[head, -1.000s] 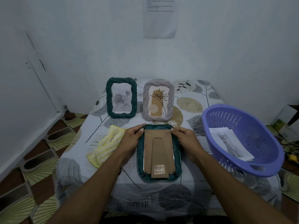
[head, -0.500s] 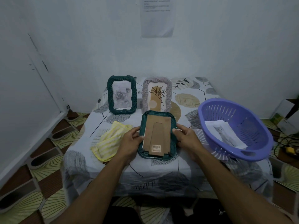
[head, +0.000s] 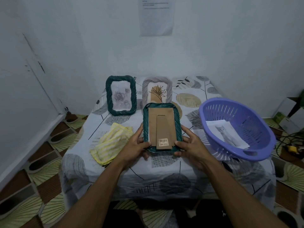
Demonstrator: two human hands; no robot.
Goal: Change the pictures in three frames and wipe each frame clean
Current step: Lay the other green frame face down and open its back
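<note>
I hold a dark green rope-edged frame (head: 145, 122) above the table, its brown cardboard back with the stand flap (head: 162, 127) facing me. My left hand (head: 136, 145) grips its lower left edge and my right hand (head: 190, 145) grips its lower right edge. Behind it stand a second green frame (head: 108, 96) with a rose picture and a grey frame (head: 146, 89) with a plant drawing, partly hidden by the held frame. A yellow striped cloth (head: 111, 142) lies left of my hands.
A purple plastic basket (head: 256, 145) sits at the table's right edge with printed sheets (head: 228, 134) inside, the top one showing a cat. The table (head: 189, 99) has a leaf-patterned cover. A white wall is close behind, cardboard boxes (head: 291, 116) on the floor at right.
The frame was lying back-up on the table; both hands slid down its sides and lifted it off the table, tilting it toward me. The view has pulled back.
</note>
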